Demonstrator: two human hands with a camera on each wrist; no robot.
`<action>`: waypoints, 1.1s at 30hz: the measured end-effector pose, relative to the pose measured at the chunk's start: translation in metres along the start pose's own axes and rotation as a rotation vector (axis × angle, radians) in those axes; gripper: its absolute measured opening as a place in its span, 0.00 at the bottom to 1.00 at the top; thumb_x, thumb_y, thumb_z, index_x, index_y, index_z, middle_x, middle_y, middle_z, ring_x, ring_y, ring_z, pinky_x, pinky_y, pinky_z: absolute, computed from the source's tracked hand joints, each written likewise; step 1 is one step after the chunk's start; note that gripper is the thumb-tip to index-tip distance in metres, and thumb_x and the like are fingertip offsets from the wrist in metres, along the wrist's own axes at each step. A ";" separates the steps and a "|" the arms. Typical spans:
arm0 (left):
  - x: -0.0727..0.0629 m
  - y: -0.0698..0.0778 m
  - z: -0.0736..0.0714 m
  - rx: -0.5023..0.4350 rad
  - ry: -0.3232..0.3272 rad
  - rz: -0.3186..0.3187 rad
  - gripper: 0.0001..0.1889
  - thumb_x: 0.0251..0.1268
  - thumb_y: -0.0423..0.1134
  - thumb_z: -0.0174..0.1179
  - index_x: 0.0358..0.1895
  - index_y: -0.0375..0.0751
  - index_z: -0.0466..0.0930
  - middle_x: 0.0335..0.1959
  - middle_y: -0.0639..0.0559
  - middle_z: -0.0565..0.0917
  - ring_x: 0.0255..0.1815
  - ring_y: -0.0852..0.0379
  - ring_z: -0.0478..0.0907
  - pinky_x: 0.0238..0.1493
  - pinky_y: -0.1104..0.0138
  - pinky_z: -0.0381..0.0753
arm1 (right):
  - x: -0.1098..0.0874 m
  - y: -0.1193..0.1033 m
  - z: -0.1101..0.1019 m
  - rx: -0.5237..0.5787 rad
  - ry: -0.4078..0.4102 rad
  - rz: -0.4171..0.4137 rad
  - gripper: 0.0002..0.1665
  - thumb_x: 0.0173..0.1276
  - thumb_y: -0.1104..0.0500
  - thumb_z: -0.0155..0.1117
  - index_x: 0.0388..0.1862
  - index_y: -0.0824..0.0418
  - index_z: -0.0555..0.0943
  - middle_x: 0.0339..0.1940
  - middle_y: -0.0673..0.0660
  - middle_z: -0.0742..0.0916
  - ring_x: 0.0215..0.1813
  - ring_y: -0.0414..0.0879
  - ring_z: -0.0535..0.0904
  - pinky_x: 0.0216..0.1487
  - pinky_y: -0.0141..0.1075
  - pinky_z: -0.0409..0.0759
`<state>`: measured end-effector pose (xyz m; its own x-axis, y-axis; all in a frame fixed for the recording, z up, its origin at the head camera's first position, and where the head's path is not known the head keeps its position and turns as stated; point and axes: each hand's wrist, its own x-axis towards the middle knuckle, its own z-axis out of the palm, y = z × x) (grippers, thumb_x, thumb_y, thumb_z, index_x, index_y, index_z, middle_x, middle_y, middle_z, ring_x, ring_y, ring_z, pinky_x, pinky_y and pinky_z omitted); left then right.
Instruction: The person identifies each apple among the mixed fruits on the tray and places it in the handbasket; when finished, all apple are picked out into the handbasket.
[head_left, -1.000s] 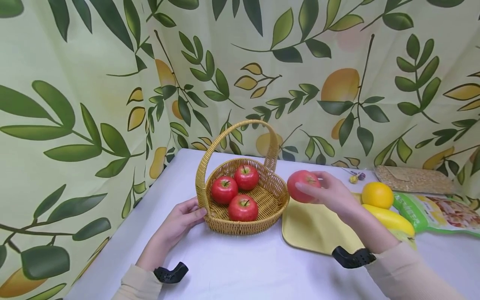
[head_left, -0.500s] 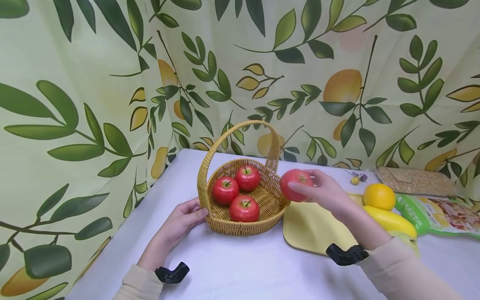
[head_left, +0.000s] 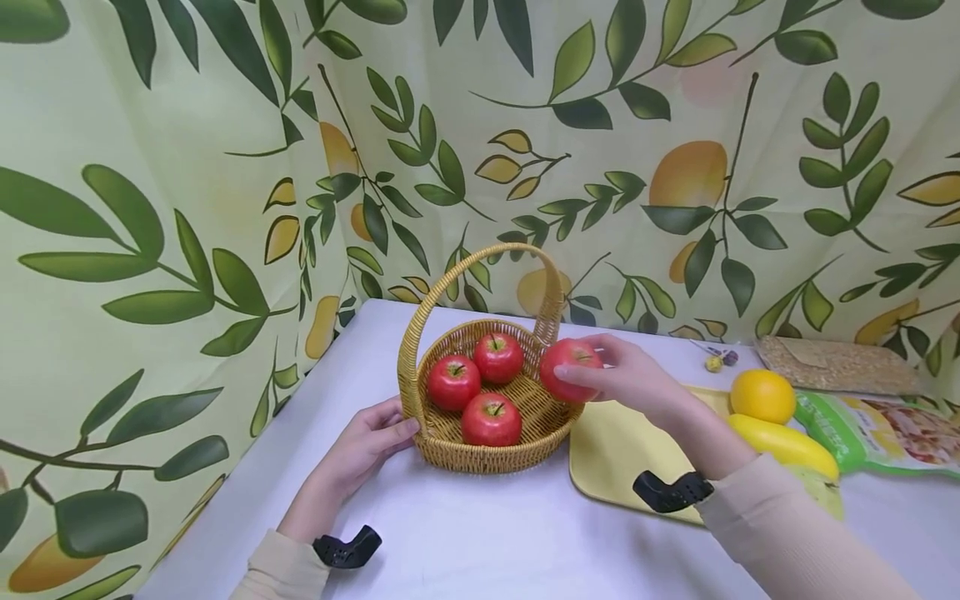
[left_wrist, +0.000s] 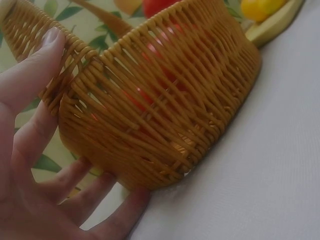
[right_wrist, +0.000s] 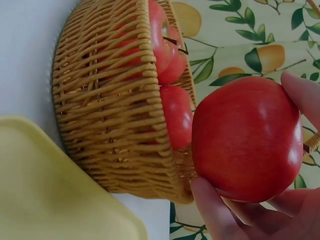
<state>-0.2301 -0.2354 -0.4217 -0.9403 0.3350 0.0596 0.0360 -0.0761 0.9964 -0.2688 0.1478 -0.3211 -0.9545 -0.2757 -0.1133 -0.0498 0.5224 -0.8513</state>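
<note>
A wicker basket (head_left: pixel 480 457) with a tall arched handle stands on the table, and three red apples (head_left: pixel 453 382) lie inside it. My left hand (head_left: pixel 370 437) grips the basket's left side at the foot of the handle. In the left wrist view, the thumb (left_wrist: pixel 37 70) lies on the handle's base and the fingers spread against the woven wall (left_wrist: pixel 150 95). My right hand (head_left: pixel 633 372) holds another red apple (right_wrist: pixel 247 140) over the basket's right rim, with thumb and fingers on its sides. Part of the rim is hidden behind this apple.
A yellow board (head_left: pixel 622 458) lies right of the basket, under my right forearm. Beyond it are an orange (head_left: pixel 762 397), a yellow banana-like fruit (head_left: pixel 787 443), a green printed bag (head_left: pixel 877 433) and a flat brown packet (head_left: pixel 836 364). Leaf-patterned cloth (head_left: pixel 600 167) hangs behind the table.
My right hand has moved left with the apple, from beside the basket to over its right rim. The left hand keeps its hold on the basket, which has not moved on the table.
</note>
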 end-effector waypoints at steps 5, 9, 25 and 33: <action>0.001 0.001 0.001 -0.001 -0.007 0.003 0.27 0.74 0.33 0.62 0.66 0.17 0.68 0.61 0.29 0.79 0.59 0.46 0.81 0.61 0.59 0.81 | 0.003 -0.004 0.006 -0.011 -0.054 -0.029 0.45 0.63 0.37 0.74 0.69 0.61 0.71 0.60 0.61 0.81 0.57 0.55 0.80 0.53 0.49 0.85; 0.001 0.001 0.001 0.001 -0.014 0.003 0.27 0.74 0.33 0.62 0.67 0.17 0.67 0.61 0.29 0.78 0.60 0.46 0.80 0.61 0.59 0.81 | 0.006 -0.007 0.009 -0.062 -0.084 -0.058 0.44 0.63 0.38 0.74 0.70 0.60 0.72 0.61 0.60 0.81 0.59 0.55 0.79 0.52 0.47 0.85; 0.000 0.001 -0.001 0.004 -0.007 0.000 0.27 0.74 0.34 0.63 0.66 0.17 0.68 0.61 0.28 0.78 0.59 0.47 0.81 0.60 0.59 0.81 | 0.026 -0.013 0.010 -0.195 -0.211 -0.048 0.50 0.62 0.37 0.74 0.76 0.60 0.69 0.61 0.57 0.82 0.55 0.51 0.81 0.52 0.45 0.84; 0.001 -0.001 0.000 0.005 -0.003 -0.003 0.26 0.73 0.34 0.63 0.65 0.18 0.70 0.60 0.28 0.79 0.58 0.47 0.82 0.60 0.59 0.82 | 0.034 -0.013 0.013 -0.276 -0.279 -0.063 0.46 0.61 0.37 0.74 0.73 0.56 0.73 0.60 0.56 0.82 0.62 0.54 0.76 0.56 0.49 0.82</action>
<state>-0.2308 -0.2348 -0.4224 -0.9394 0.3381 0.0572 0.0353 -0.0708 0.9969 -0.2965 0.1209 -0.3202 -0.8325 -0.5029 -0.2327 -0.2187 0.6840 -0.6959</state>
